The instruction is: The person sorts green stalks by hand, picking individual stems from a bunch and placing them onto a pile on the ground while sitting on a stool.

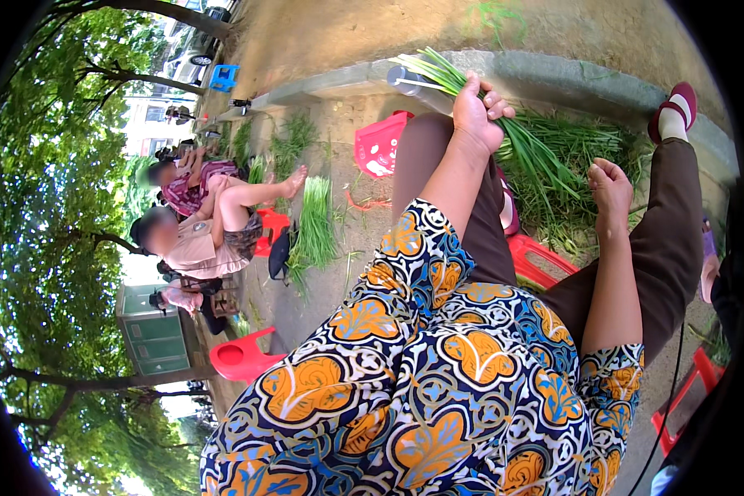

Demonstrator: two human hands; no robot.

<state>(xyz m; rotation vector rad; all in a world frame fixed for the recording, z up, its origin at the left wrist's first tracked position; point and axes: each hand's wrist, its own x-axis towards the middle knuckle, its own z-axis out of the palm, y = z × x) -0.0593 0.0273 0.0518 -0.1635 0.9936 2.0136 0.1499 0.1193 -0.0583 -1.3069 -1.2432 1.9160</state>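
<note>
A bunch of garlic chives (525, 153) is gripped in my left hand (478, 116), raised above my left knee. Its pale stem ends point up and left, and the green leaves hang down to the right. My right hand (610, 194) hovers over the right side of the chive pile, its fingers curled together; whatever is between them, if anything, is too small to tell. A loose pile of green chives (574, 136) lies on the ground between my feet, partly behind the bunch.
Beyond the pile runs a stone curb (546, 76). A grey cylinder (413, 85) stands behind the bunch, near a red printed bag (380, 145). A red plastic stool (541, 260) lies between my legs. More chives (316, 223) lie at left, near seated people (211, 240).
</note>
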